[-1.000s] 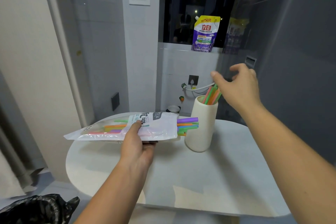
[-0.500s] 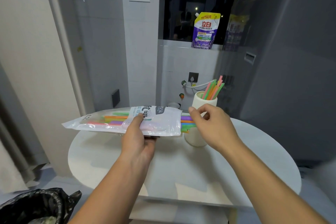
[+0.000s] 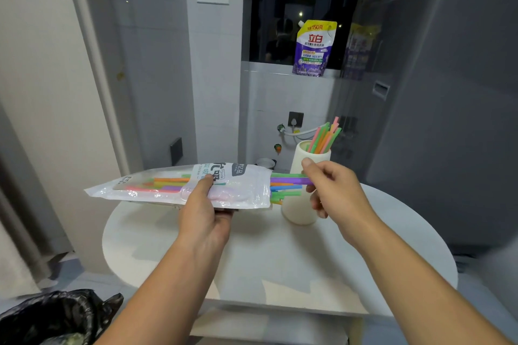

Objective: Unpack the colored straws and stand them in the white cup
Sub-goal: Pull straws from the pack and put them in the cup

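So the straw packet (image 3: 179, 185) is held flat in the air just left of the white cup (image 3: 301, 204), open end toward it, with colored straw ends (image 3: 284, 187) poking out. Left hand (image 3: 204, 216) grips the packet mid-length, thumb on top, fingers clamped underneath. Right hand (image 3: 333, 193), in front of the cup, has its fingers pinched on the purple straw (image 3: 291, 182). A few pink, green and orange straws (image 3: 323, 137) already lean in the cup, which sits on the round white desk (image 3: 280, 266). Purple detergent pouch (image 3: 314, 49) up behind the cup, black trash bag (image 3: 53, 316) way down left.
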Motion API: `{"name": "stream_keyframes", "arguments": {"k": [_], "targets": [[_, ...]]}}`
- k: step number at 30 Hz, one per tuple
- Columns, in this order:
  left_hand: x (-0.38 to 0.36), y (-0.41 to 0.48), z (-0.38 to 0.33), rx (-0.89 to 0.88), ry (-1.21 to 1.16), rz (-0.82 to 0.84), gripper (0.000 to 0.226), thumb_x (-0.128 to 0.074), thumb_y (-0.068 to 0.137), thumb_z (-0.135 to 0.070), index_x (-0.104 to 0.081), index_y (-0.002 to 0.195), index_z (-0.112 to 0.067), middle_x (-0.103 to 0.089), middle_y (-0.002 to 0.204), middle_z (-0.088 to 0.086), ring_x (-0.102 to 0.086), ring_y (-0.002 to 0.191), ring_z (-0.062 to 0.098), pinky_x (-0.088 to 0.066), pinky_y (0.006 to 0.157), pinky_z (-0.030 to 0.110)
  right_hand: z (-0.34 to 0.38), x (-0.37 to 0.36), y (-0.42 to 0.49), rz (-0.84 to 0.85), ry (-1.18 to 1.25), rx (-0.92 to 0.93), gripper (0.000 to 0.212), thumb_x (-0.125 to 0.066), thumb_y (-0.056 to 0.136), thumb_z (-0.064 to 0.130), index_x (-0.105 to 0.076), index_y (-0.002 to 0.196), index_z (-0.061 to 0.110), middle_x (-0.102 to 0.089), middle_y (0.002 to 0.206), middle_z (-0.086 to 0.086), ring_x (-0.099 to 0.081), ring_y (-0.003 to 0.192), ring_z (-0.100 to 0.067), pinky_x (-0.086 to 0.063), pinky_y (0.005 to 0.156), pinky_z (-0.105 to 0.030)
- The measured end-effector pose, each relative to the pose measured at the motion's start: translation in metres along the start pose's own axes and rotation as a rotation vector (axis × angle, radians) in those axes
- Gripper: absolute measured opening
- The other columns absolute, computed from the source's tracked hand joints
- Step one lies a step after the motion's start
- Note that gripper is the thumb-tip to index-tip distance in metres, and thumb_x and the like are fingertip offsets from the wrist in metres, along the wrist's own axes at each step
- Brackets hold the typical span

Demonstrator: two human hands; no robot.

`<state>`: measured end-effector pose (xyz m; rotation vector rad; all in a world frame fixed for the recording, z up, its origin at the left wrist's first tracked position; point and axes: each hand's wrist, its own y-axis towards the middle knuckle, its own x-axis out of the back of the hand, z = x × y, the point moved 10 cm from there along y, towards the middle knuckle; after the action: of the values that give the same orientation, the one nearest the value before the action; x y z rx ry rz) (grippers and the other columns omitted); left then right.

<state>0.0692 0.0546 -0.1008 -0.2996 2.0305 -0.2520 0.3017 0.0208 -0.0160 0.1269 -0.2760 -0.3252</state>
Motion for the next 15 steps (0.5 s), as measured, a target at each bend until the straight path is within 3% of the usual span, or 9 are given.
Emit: {"name": "stream_keyframes", "arguments": {"k": [2,5,10,12,15], "targets": [[0.000,-0.001,0.004,0.007,0.009,0.003,0.036,-0.065,0.096,-0.006,-0.061,0.131,-0.013,-0.077,0.118,0.008,-0.075,0.104,0.025,-0.065,0.069,0.042,-0.003,-0.011,-0.005,0.076,-0.001,-0.036,0.042,-0.064,0.091,0.051,-0.066,0.085,0.009,-0.061,0.065,-0.001,-0.050,0.047,-0.016,-0.037,0.042,-0.025],[-0.001,-0.002,0.008,0.004,0.029,0.007,0.035,-0.065,0.095,-0.006,-0.062,0.130,-0.014,-0.077,0.117,0.008,-0.075,0.106,0.025,-0.065,0.075,0.043,-0.007,-0.020,-0.010,0.128,-0.042,-0.058,0.026,-0.069,0.092,0.040,-0.070,0.088,0.014,-0.063,0.067,-0.005,-0.049,0.046,-0.013,-0.038,0.041,-0.020],[0.001,-0.001,0.004,-0.004,0.022,0.007,0.035,-0.066,0.095,-0.005,-0.063,0.130,-0.013,-0.077,0.117,0.007,-0.075,0.106,0.025,-0.064,0.079,0.043,-0.003,-0.003,-0.003,0.036,-0.003,-0.010,0.013,-0.069,0.092,0.025,-0.071,0.085,0.014,-0.057,0.054,0.002,-0.047,0.047,-0.016,-0.040,0.042,-0.023],[0.002,-0.001,0.002,0.002,0.007,0.004,0.036,-0.065,0.096,-0.005,-0.063,0.131,-0.012,-0.077,0.117,0.007,-0.075,0.105,0.024,-0.064,0.078,0.042,-0.003,0.006,-0.002,-0.002,0.099,-0.014,0.012,-0.069,0.093,0.021,-0.070,0.084,0.012,-0.055,0.053,0.002,-0.045,0.045,-0.014,-0.038,0.041,-0.023],[0.002,-0.001,0.003,0.021,-0.017,-0.002,0.036,-0.065,0.096,-0.005,-0.063,0.131,-0.011,-0.078,0.116,0.008,-0.076,0.102,0.023,-0.065,0.071,0.041,-0.014,0.005,-0.004,-0.022,0.465,-0.135,0.017,-0.071,0.092,0.022,-0.065,0.082,0.010,-0.050,0.056,-0.002,-0.044,0.043,-0.012,-0.036,0.038,-0.023]]}}
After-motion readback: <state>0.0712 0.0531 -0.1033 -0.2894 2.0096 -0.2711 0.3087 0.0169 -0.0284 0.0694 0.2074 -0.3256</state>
